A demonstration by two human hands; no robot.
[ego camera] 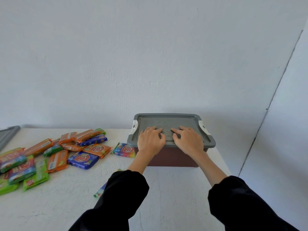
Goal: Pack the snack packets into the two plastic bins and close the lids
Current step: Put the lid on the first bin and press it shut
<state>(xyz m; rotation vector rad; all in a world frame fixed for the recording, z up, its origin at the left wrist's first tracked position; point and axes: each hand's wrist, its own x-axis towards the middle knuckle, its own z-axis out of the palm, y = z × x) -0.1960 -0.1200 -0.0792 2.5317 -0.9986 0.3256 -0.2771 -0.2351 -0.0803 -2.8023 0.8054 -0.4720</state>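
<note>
A dark red plastic bin [173,158] stands at the back right of the white table, with its grey lid [168,118] on top and white latches [134,126] at both ends. My left hand [150,140] and my right hand [187,140] press flat on the near half of the lid, side by side. Several snack packets [55,152] in orange, blue and green lie scattered on the left. One multicoloured packet [124,150] lies just left of the bin. Another packet [100,191] is partly hidden under my left sleeve.
A second grey lid or bin edge [8,134] shows at the far left edge. A white wall rises right behind the table. The table's right edge [223,162] runs close to the bin.
</note>
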